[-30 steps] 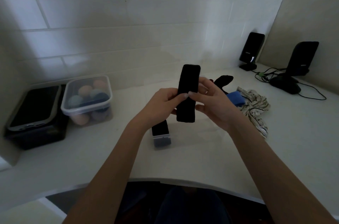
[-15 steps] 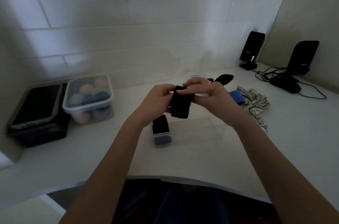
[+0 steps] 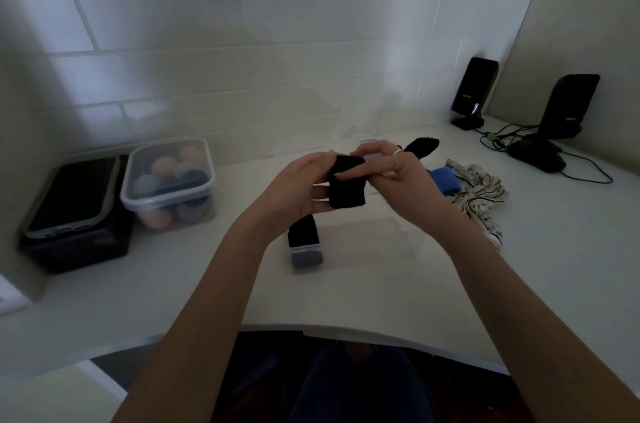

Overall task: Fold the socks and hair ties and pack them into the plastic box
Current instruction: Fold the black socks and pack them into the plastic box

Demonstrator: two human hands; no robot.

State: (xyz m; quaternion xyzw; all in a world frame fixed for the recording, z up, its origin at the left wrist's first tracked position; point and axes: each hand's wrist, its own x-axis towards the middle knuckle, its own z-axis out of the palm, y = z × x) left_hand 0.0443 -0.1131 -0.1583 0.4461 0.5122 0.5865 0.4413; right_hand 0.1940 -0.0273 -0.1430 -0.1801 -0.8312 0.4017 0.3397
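Folded since a second ago: black sock (image 3: 346, 185), then a long upright strip, now a short doubled wad pinched between both hands over the white counter (image 3: 381, 291).

Far left: dark phone (image 3: 71, 196) lying on a black box (image 3: 83, 246); just beside it, lidded tub of pastel balls (image 3: 169, 180). Left hand (image 3: 294, 189) curled round the sock's left edge, right hand (image 3: 398, 170) pinching its top from the other side, ring visible. Below the hands, clear plastic box (image 3: 363, 242), dark folded items at its left end, partly hidden by the left wrist. Behind the right hand: second black sock (image 3: 420, 145), blue item (image 3: 446, 178), striped cloth (image 3: 479, 194). Far right: two black stands (image 3: 568, 107), cables (image 3: 505, 138).
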